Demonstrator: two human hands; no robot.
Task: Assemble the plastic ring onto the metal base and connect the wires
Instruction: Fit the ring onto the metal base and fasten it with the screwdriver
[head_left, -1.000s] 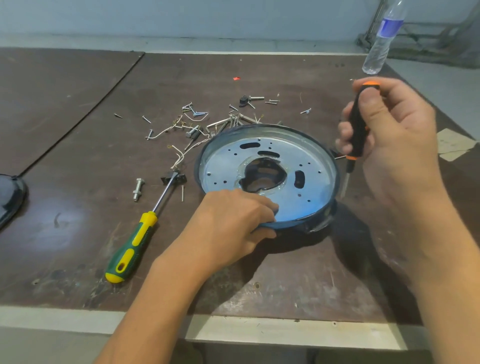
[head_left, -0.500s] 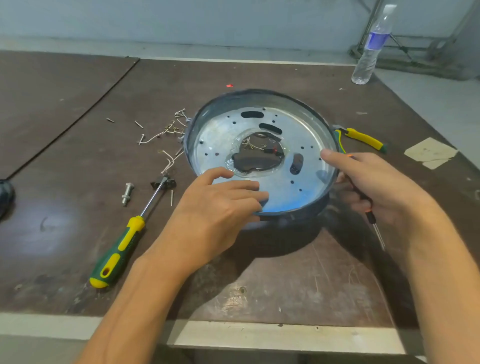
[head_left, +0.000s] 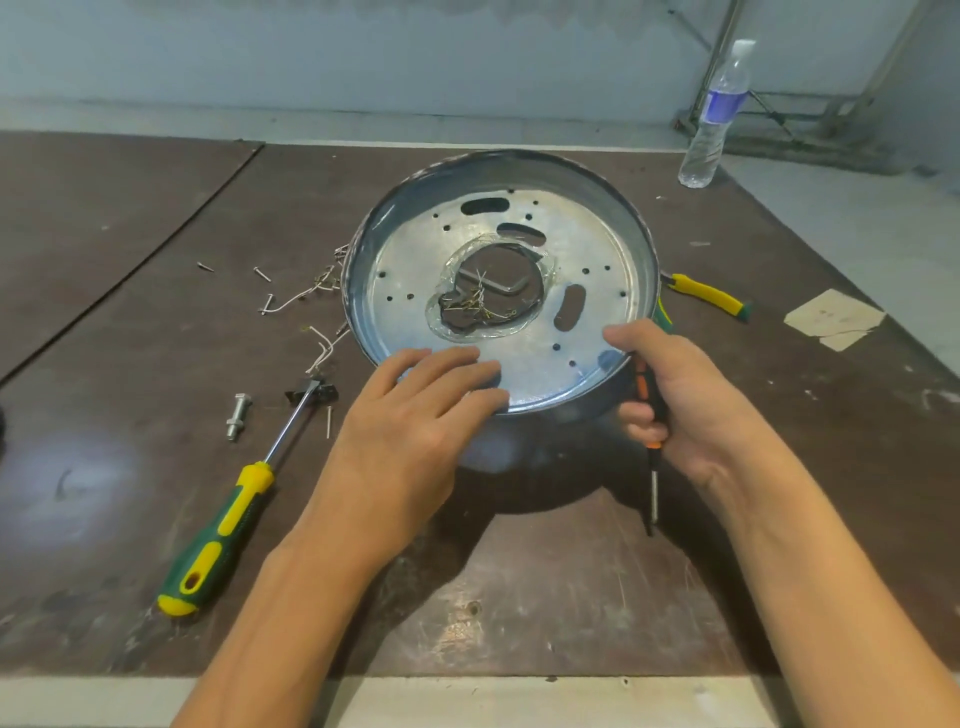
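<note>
The round metal base (head_left: 597, 306), a shallow pan with a dark rim and several holes, is lifted off the table and tilted toward me. My left hand (head_left: 415, 415) lies with straight fingers on its near inner face. My right hand (head_left: 680, 395) steadies the near right rim with its thumb while its curled fingers grip a small orange-and-black screwdriver (head_left: 649, 441), tip pointing down. Loose white wires (head_left: 311, 312) and screws lie on the table left of the base; more show through its centre hole. I cannot pick out a plastic ring.
A large green-and-yellow screwdriver (head_left: 223, 530) lies at the left, with a bolt (head_left: 238, 415) beside its shaft. Yellow-handled pliers (head_left: 711, 296) lie right of the base. A water bottle (head_left: 717, 114) stands at the far right edge. A paper scrap (head_left: 831, 317) sits at the right.
The base has been lifted off the table and tilted toward me. My right hand came down from mid-air to its right rim, still gripping the small screwdriver. My left hand's fingers flattened on the plate.
</note>
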